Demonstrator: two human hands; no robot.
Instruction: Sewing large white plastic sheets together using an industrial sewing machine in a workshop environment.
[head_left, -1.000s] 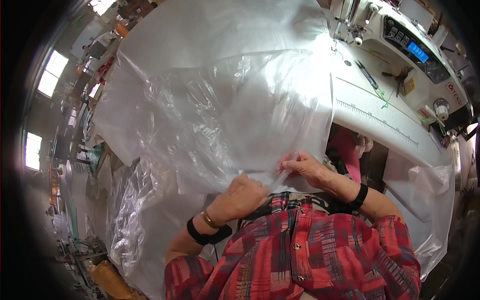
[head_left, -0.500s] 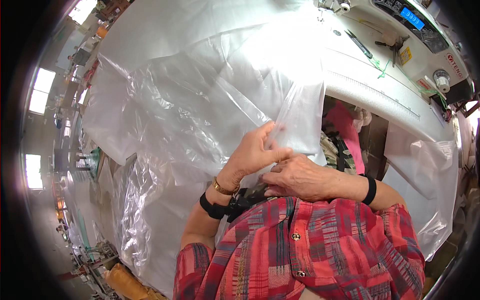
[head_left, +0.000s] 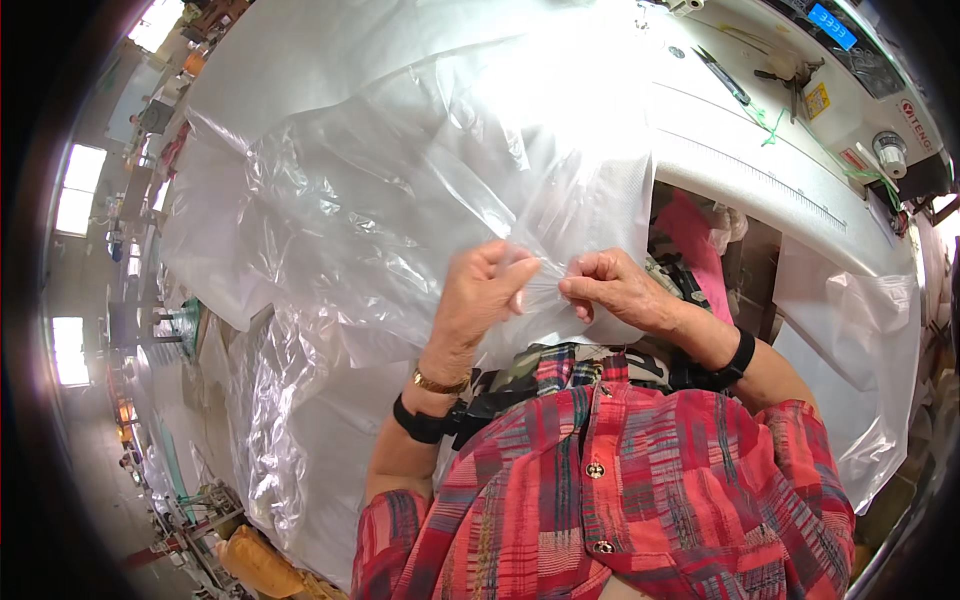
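Observation:
A large sheet of clear plastic film (head_left: pixel 350 190) spreads over the work surface and comes down toward my lap. My left hand (head_left: pixel 478 292) pinches its near part, fingers curled and thumb pressed in. Close by on the right, my right hand (head_left: pixel 618 290) grips the same film between thumb and fingers. Between the two hands the film is drawn into tight creases. Bright glare whitens the film's far part, so its edge there cannot be made out.
At the upper right stands a white sewing machine (head_left: pixel 850 120), its bed marked with a ruler scale. A dark thread snipper (head_left: pixel 722 75) and green thread (head_left: pixel 773 128) lie on it. Pink cloth (head_left: pixel 695 245) is below the bed. More plastic film (head_left: pixel 865 340) hangs at the right.
My hands have moved apart from their overlapping position. The right hand has risen off my lap to the film, and the film between them is now gathered and pulled taut.

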